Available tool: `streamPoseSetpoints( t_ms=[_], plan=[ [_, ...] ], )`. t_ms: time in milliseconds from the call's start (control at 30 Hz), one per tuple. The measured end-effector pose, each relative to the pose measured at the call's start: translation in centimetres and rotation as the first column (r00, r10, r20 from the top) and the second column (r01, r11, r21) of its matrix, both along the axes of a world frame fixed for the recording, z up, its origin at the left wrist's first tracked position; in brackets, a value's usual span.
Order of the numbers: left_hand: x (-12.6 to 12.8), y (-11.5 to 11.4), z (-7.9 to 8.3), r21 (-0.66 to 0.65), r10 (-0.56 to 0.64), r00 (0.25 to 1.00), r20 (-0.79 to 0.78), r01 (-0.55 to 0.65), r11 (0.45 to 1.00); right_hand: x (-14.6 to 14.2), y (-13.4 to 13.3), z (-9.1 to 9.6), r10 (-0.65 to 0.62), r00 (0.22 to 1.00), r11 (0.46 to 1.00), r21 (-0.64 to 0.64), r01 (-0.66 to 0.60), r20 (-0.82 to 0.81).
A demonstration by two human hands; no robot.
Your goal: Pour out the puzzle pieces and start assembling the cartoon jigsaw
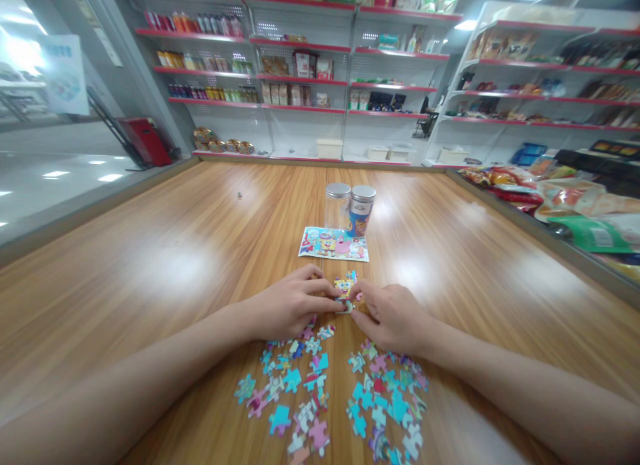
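My left hand point(293, 305) and my right hand point(390, 315) meet over a small joined cluster of puzzle pieces point(345, 286) on the wooden table point(175, 265). Both hands have their fingers pinched on pieces at the cluster's near edge. Several loose puzzle pieces point(300, 391) lie in a pile near my left forearm, and another loose pile point(387, 401) lies near my right forearm. A printed reference picture point(334, 244) lies flat beyond the cluster. Behind it stand a clear jar point(337, 207) and a blue-labelled jar point(361, 211), both with silver lids.
Shop shelves point(300, 78) with red edges and packaged goods line the back wall. Snack bags point(560, 198) fill a counter along the table's right side. A red cart point(145, 141) stands at the back left. A tiny object point(239, 195) lies far left on the table.
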State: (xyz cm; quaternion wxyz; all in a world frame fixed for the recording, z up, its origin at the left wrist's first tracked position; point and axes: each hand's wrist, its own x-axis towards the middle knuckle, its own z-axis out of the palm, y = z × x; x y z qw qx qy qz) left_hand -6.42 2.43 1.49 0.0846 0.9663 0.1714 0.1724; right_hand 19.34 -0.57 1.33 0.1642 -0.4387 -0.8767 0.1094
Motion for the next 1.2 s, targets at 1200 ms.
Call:
streamPoseSetpoints(
  t_ms=[1200],
  plan=[
    [0.0,0.0,0.0,-0.042,0.005,1.000,-0.018,-0.005,0.999,0.6,0.6,-1.2,0.038,0.988,0.998,0.047,-0.031,-0.149]
  ],
)
